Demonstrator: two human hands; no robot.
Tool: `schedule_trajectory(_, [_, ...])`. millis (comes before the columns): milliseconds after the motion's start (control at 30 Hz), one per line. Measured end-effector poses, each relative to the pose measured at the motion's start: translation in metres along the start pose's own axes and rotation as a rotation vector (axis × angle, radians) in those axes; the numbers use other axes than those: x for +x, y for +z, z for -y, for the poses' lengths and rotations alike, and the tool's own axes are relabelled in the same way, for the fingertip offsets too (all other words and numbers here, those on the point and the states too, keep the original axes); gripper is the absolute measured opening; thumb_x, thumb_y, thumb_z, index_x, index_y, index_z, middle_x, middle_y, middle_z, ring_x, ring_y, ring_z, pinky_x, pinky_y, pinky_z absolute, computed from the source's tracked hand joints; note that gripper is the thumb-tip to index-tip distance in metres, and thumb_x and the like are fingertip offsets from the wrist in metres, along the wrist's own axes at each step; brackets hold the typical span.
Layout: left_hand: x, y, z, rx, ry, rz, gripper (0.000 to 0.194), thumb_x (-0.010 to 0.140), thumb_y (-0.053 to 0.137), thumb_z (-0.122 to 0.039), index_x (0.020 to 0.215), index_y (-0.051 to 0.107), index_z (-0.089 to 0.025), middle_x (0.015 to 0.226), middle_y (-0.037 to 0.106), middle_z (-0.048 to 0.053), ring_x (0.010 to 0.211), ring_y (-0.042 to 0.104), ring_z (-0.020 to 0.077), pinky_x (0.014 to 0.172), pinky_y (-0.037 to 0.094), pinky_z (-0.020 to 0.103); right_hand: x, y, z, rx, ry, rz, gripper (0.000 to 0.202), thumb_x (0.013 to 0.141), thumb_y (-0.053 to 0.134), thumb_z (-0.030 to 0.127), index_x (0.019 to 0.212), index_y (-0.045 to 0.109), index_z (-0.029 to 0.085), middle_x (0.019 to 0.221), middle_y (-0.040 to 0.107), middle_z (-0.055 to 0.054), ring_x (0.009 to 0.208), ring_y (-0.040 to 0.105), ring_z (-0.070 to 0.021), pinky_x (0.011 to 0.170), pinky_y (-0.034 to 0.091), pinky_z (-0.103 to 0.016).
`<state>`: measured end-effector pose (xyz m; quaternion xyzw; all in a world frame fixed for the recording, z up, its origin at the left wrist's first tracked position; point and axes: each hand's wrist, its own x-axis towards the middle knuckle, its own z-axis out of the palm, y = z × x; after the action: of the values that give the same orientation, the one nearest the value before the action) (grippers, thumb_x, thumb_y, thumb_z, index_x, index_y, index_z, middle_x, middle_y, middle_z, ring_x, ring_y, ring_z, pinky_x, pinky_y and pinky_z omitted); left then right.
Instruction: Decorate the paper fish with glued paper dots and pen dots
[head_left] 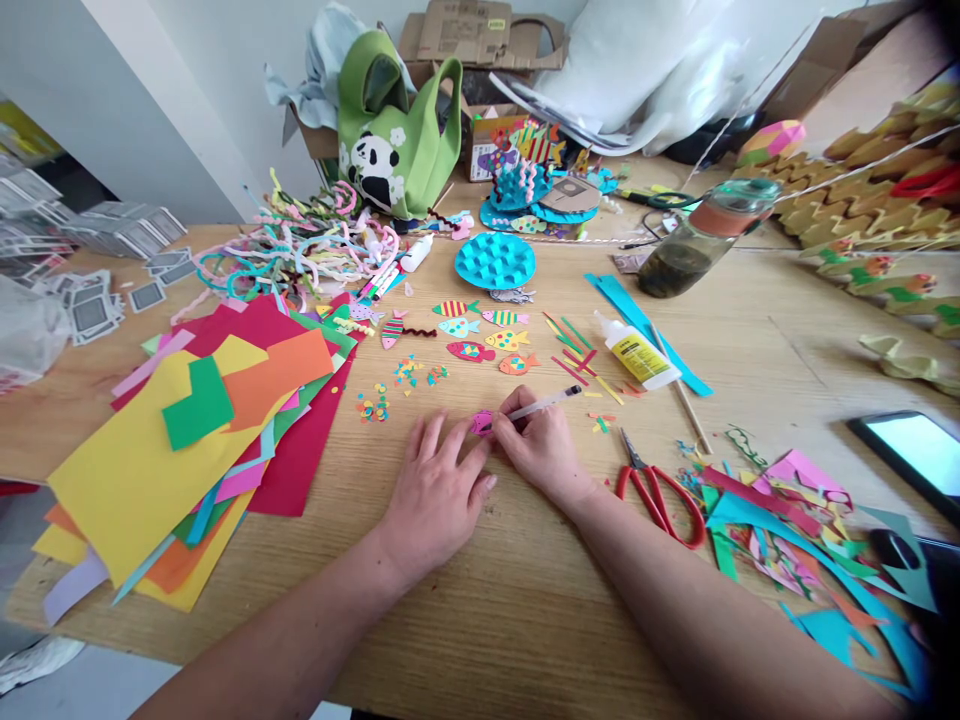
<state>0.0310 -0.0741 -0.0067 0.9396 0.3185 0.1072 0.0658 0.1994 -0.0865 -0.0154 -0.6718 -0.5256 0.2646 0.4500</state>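
My right hand [541, 440] is closed around a slim pen [546, 402] with a pale barrel and dark end, its tip down at a small pink paper fish [482, 423]. My left hand [437, 482] lies flat with fingers spread, its fingertips at the fish's left edge. Part of the fish is hidden by the fingers. Just beyond the hands lie several decorated paper fish, among them a yellow spotted one [507, 340] and an orange one [519, 364]. Small paper dots [373, 404] are heaped to the left. Red-handled scissors [660, 495] rest right of my right forearm.
Coloured paper sheets [142, 470] cover the left side, with pipe cleaners [300, 245] behind. A glue bottle [637, 352], a wooden stick [691, 415], paper scraps [810, 540] and a phone [911, 460] lie right. A blue dimpled disc [495, 262], glass jar [705, 240] and green panda bag [405, 130] stand farther back.
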Motion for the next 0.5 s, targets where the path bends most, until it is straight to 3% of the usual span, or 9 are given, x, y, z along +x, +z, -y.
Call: schedule_trajectory(500, [0.0006, -0.0006, -0.0003, -0.01, -0.004, -0.001, 0.037, 0.095, 0.052, -0.034, 0.129, 0.057, -0.019, 0.138, 0.05, 0.011, 0.134, 0.034, 0.0355, 0.112, 0.029, 0.059, -0.0003, -0.0008, -0.0005, -0.017, -0.005, 0.001, 0.015, 0.078, 0.056, 0.028, 0.067, 0.047, 0.022, 0.054, 0.057, 0.002, 0.048, 0.052, -0.0131, 0.047, 0.036, -0.024])
